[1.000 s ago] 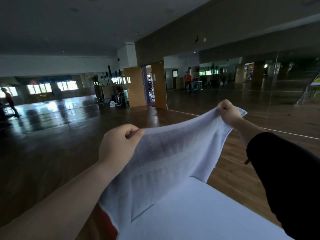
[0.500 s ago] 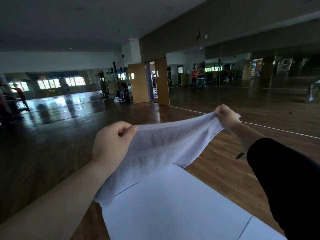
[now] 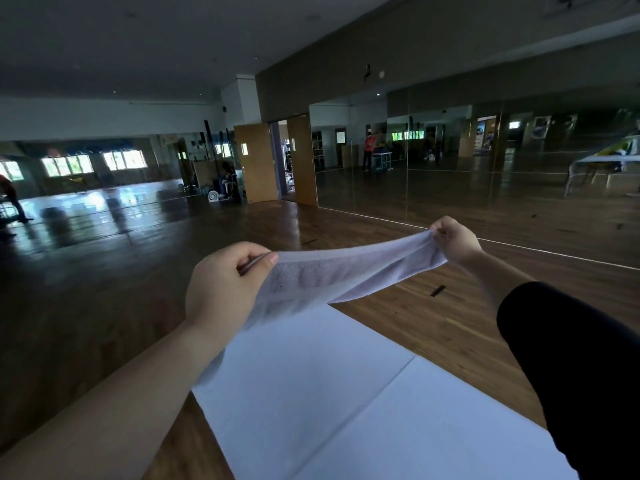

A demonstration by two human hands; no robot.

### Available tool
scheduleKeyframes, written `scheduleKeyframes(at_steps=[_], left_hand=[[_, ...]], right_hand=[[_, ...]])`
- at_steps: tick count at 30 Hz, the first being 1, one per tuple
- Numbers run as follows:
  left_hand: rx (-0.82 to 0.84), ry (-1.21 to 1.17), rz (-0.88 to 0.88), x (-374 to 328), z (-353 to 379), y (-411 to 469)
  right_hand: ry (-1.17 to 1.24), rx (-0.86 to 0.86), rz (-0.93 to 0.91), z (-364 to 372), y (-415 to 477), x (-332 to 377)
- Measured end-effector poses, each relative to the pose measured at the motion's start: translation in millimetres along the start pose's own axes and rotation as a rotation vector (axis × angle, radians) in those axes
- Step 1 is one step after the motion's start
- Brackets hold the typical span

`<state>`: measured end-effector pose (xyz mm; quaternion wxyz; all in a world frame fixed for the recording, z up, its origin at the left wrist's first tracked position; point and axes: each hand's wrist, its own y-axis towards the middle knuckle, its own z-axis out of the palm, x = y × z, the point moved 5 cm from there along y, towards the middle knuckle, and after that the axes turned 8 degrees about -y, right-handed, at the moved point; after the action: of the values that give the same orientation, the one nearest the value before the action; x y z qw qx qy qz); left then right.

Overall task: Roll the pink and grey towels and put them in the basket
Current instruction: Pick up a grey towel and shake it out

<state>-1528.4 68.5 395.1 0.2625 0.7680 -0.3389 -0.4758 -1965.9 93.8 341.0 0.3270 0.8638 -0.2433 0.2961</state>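
Observation:
A pale grey towel point(image 3: 332, 275) is stretched in the air between my two hands, above the far end of a white table point(image 3: 346, 393). My left hand point(image 3: 225, 289) pinches the towel's near-left corner between thumb and curled fingers. My right hand point(image 3: 453, 237) pinches the far-right corner, with the arm reaching forward in a black sleeve. The cloth sags between them and its lower edge hangs towards the table by my left forearm. No pink towel and no basket are in view.
The white table has a seam point(image 3: 377, 396) running across it. Dark wooden floor point(image 3: 104, 289) surrounds it. A mirrored wall point(image 3: 485, 161) and wooden doors point(image 3: 256, 161) stand far ahead; a person point(image 3: 369, 147) shows in the mirror, another point(image 3: 10, 199) at far left.
The towel has been lifted and stretched flatter between my hands. Less of it drapes down, and more of the white table shows beneath, including its seam.

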Motion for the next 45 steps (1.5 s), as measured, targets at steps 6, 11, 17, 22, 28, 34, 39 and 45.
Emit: scheduleKeyframes(at_steps=[6, 11, 17, 22, 28, 34, 39, 45], left_hand=[[0.030, 0.012, 0.020, -49, 12, -52], [0.030, 0.037, 0.004, -88, 20, -89], [0.006, 0.060, -0.086, -140, 31, -143], [-0.004, 0.051, -0.214, -182, 54, -202], [0.127, 0.056, -0.357, -202, 95, -285], [0.184, 0.113, -0.428, -196, 136, -363], [0.225, 0.203, -0.541, -191, 166, -426], [0.216, 0.216, -0.748, -204, 203, -488]], right_hand=[[-0.048, 0.017, 0.004, -44, -41, -35], [-0.052, 0.033, 0.012, -74, -69, -58], [-0.067, 0.078, 0.015, -114, -104, -92], [-0.192, 0.149, 0.030, -146, -139, -130], [-0.345, 0.276, 0.004, -165, -183, -182], [-0.371, 0.389, -0.028, -169, -223, -234], [-0.375, 0.441, -0.047, -159, -246, -292], [-0.327, 0.555, 0.001, -153, -282, -353]])
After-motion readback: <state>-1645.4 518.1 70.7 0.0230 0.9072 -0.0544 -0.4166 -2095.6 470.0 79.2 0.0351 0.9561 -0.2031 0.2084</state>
